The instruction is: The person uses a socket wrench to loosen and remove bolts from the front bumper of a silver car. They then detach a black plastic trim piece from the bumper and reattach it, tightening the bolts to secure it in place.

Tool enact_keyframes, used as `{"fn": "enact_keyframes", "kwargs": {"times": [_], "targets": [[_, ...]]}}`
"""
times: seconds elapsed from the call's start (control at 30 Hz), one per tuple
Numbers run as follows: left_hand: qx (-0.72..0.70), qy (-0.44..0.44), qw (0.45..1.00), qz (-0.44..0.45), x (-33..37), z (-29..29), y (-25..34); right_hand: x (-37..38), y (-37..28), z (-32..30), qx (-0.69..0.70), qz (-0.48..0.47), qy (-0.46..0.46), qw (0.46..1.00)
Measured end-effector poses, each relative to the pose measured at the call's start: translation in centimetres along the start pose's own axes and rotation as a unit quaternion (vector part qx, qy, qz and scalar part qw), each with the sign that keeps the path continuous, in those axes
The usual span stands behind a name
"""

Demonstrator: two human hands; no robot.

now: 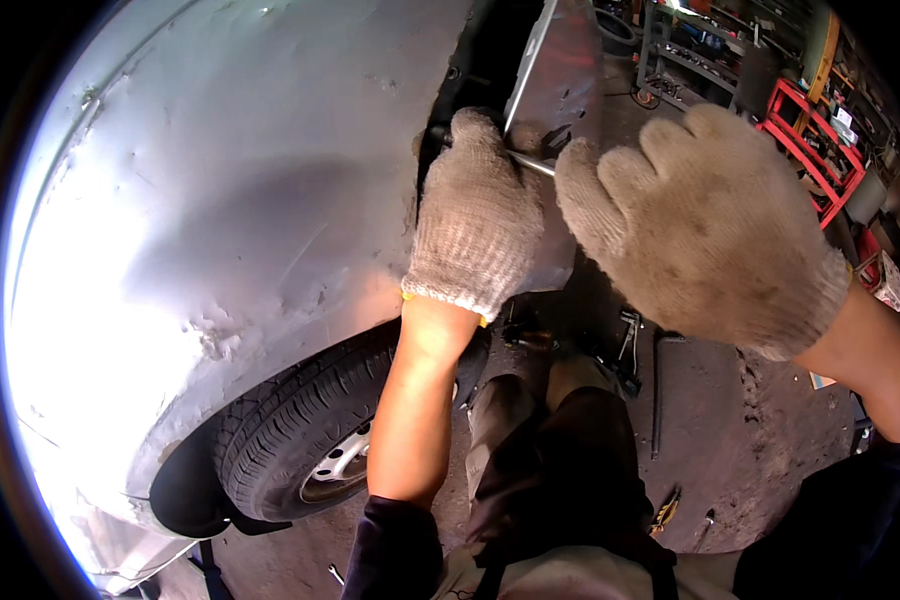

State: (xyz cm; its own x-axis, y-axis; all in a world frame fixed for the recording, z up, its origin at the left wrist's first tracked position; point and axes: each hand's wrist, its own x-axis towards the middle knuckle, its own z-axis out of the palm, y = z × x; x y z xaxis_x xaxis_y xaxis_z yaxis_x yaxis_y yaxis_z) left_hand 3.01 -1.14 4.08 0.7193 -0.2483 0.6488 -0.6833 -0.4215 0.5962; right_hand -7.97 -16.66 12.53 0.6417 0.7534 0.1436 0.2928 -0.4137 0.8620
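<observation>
My left hand [475,215], in a knitted work glove, is closed at the gap between a dented silver car panel [300,170] and a grey panel edge [570,90] standing out beside it. A slim chrome rod [532,162], like a tool's handle, sticks out from its right side. What the rod joins inside the fist is hidden. A dark round end shows left of the thumb, against the gap. My right hand [705,220], in a dirtier glove, hovers to the right with fingers apart and slightly bent. Its nearest finger meets or covers the rod's outer end.
Below the silver panel is a wheel [320,440] in its arch. On the dirty floor lie a long dark bar [658,395], a metal tool [630,345], yellow-handled pliers [667,510] and a small wrench [336,573]. A red rack [820,150] and grey shelving [695,60] stand behind.
</observation>
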Motion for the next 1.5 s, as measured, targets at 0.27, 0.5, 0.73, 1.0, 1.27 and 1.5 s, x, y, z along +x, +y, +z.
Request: {"fn": "enact_keyframes", "kwargs": {"times": [0.27, 0.5, 0.73, 1.0, 1.27, 1.5], "targets": [[0.009, 0.006, 0.999, -0.033, 0.1, 0.2, 1.4, 0.1, 0.2, 2.2, 0.474, 0.186, 0.120, 0.852], [-0.061, 0.000, 0.997, -0.044, 0.0, 0.1, 1.2, -0.5, -2.4, 0.5, 0.783, 0.400, 0.013, 0.476], [-0.054, 0.011, 0.997, -0.052, 0.0, 0.3, 1.1, -0.1, -2.7, 1.5, 0.718, 0.344, 0.071, 0.601], [-0.171, 0.018, 0.983, -0.070, -0.8, -0.5, 1.2, -0.6, -2.0, 2.4, 0.121, 0.036, 0.112, 0.986], [-0.116, 0.045, 0.992, -0.005, -0.3, 1.4, 0.2, -0.2, -3.4, 3.6, 0.583, 0.286, 0.140, 0.747], [-0.046, 0.044, 0.998, 0.005, -0.3, 1.2, 0.5, -1.0, -3.3, 1.9, 0.853, 0.368, 0.063, 0.364]]}}
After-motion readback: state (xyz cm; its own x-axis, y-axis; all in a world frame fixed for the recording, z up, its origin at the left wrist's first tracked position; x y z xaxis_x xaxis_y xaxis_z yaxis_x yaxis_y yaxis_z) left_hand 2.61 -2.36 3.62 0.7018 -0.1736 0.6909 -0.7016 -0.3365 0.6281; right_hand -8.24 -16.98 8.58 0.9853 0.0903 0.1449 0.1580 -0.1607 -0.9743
